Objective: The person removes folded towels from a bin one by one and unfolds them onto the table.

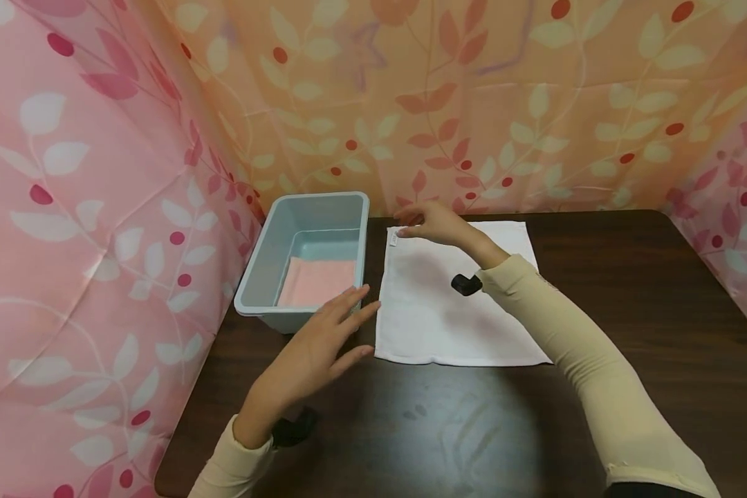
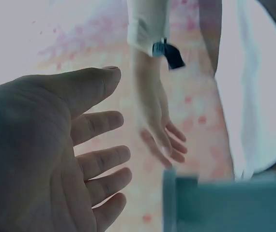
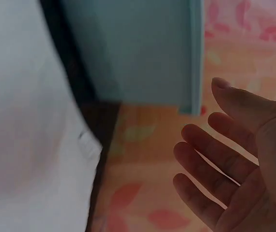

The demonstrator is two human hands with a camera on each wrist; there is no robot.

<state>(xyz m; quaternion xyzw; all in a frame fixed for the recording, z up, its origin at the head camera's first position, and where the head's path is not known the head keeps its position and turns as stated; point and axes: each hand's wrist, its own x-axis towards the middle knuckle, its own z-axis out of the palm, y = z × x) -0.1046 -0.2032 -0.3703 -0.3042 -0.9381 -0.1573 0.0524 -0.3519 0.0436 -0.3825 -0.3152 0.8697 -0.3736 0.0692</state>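
Observation:
A white cloth (image 1: 448,311) lies spread flat on the dark table, a small tag (image 1: 393,239) at its far left corner. Above that corner my right hand (image 1: 436,225) hovers with loosely bent fingers and holds nothing. My left hand (image 1: 314,353) is beside the near right corner of a grey-blue plastic bin (image 1: 305,310), fingers extended and empty. Inside the bin lies a folded pink cloth (image 1: 317,280). The left wrist view shows the left palm (image 2: 31,154) with spread fingers; the right wrist view shows the right hand (image 3: 239,164) near the bin's side (image 3: 138,53).
The dark wooden table (image 1: 629,277) extends to the right and toward the front. A floral curtain (image 1: 504,104) hangs along the back, with pink floral fabric (image 1: 99,277) on the left. Black straps (image 1: 467,284) sit at the wrists.

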